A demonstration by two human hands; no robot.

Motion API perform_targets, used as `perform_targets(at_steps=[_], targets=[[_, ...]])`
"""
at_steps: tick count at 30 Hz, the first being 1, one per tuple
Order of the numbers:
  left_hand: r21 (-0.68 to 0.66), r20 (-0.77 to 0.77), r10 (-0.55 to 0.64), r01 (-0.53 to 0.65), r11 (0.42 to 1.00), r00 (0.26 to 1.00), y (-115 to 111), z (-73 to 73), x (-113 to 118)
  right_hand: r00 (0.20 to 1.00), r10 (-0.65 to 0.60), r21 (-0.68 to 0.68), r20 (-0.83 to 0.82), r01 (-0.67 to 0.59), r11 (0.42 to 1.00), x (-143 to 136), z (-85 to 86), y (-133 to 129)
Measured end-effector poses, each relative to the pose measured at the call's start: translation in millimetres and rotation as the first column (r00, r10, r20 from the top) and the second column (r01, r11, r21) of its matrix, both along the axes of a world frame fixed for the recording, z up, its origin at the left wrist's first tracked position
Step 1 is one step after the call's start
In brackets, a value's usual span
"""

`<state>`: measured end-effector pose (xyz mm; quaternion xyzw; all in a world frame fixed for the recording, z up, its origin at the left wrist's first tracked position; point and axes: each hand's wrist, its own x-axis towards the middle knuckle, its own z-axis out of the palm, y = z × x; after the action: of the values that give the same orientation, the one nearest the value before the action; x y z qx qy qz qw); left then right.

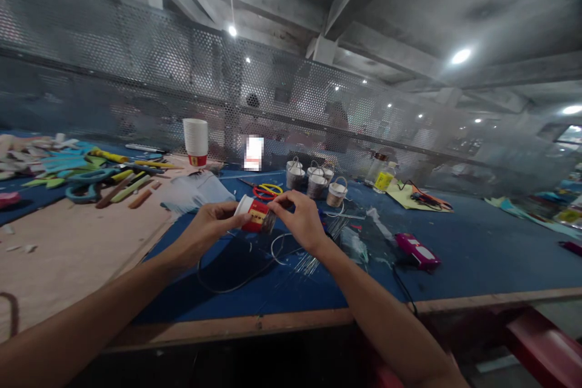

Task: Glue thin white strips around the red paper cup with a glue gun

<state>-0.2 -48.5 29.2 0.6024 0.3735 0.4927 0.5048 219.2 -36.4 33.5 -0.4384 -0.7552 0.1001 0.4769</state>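
A red and white paper cup (255, 217) lies tilted on its side in the air above the blue table. My left hand (210, 223) is closed around its white rim end, thumb along the side. At the cup's other end, which looks brownish and rough, the thumb and fingertips of my right hand (301, 219) are pinched together. What sits between those fingertips is too small to make out. Just behind the cup lie red-and-yellow-handled scissors (268, 190). Thin wires (309, 262) are spread on the table below my right hand.
Several small handled buckets (316, 183) stand behind my right hand. A stack of paper cups (196, 139) rises at back left, near scissors and markers (119, 185). To the right are a purple device (417, 251) and a yellow-labelled bottle (384, 177). A perforated metal screen (282, 115) borders the table.
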Motion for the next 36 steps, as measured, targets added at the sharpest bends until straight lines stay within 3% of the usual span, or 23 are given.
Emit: perform_targets(at_steps=[17, 30, 36], targets=[[0.042, -0.045, -0.079, 0.081, 0.996, 0.996, 5.2, -4.4, -3.5, 0.991, 0.057, -0.173, -0.122, -0.077, 0.982, 2.5, 1.9, -2.5], [0.06, -0.037, -0.172, 0.174, 0.983, 0.984, 7.9, -9.1, -6.4, 0.982, 0.06, -0.24, -0.177, -0.102, 0.965, 4.6, -4.8, 3.9], [0.053, -0.041, -0.153, 0.155, 0.987, 0.987, 6.8, -8.2, -5.6, 0.982, 0.041, -0.219, -0.185, -0.082, 0.972, 6.3, -8.0, 10.3]])
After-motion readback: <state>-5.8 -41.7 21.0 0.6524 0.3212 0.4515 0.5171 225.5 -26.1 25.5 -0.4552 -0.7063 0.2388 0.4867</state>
